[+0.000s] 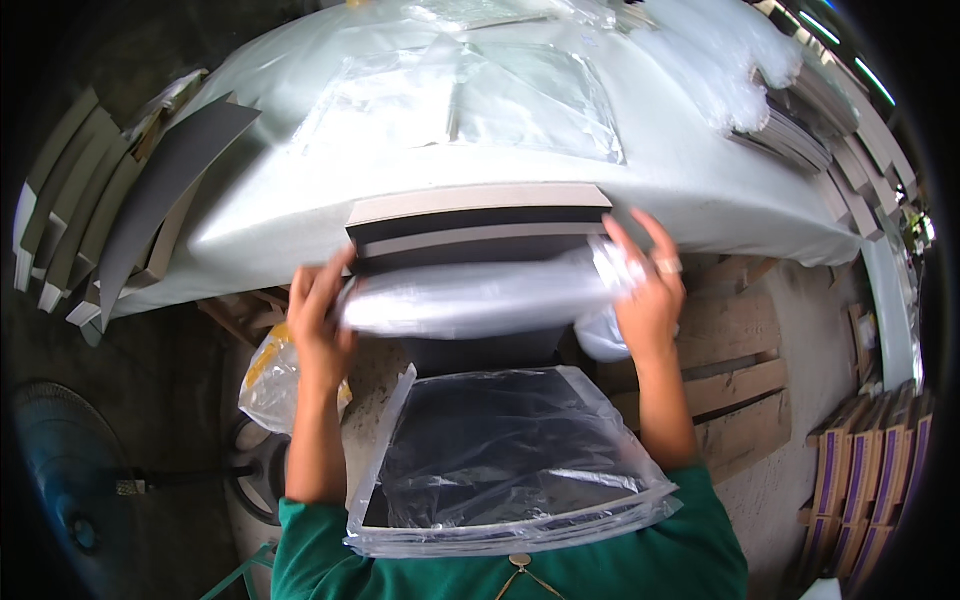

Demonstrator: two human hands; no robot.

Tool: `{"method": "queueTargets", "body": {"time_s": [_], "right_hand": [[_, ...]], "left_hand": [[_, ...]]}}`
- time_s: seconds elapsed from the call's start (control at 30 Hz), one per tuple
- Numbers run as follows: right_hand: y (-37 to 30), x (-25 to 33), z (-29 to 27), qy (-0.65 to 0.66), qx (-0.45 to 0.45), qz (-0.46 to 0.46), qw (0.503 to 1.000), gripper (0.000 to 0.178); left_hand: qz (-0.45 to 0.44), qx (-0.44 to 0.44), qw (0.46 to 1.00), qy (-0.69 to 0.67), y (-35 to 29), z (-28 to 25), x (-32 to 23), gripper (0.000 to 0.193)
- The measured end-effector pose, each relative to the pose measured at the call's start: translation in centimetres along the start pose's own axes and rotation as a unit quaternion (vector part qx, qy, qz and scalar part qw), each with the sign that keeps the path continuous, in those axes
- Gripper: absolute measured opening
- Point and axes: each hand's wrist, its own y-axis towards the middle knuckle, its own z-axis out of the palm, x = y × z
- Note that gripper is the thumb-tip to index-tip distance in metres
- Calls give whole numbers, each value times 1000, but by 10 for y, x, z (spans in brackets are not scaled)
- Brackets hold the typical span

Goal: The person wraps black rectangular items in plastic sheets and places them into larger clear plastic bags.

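Pale table (690, 190) is biggest. Pallet (735, 400) sits low off its right side, fan (70, 470) off its left. Wrapped pack (500, 450) on its near side, boards (480, 203) at its near edge. Blurred film (460, 303) just off that edge: left hand (318, 310) fingers curled, right hand (650, 290) fingers spread, can't tell grip. Step looks like film handling; next move calls for both ends level.

Arrangement around the table (720, 215)
Panels (480, 203) at near edge; plastic sheets (540, 100) beyond; wrapped stack (500, 440) before the table; fan (72, 465) at left, cartons (865, 480) at right.
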Motion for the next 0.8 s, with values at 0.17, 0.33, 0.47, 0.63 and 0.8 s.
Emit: {"method": "queueTargets", "body": {"time_s": [0.17, 0.33, 0.47, 0.63, 0.8], "right_hand": [[-49, -11, -38, 17, -68, -174, 982, 26], [-25, -7, -28, 6, -31, -158, 987, 31], [-15, -8, -8, -43, -33, -65, 996, 40], [-56, -24, -4, 9, -136, -154, 979, 31], [-61, -18, -56, 264, 6, 3, 965, 16]], "left_hand": [[141, -18, 990, -26, -40, -38, -17, 33], [110, -40, 993, -7, -24, -7, -2, 40], [87, -28, 996, 12, -2, 5, 9, 44], [93, 11, 995, -45, -40, -21, -6, 27], [-96, 328, 864, -369, -25, -50, -17, 8]]}}
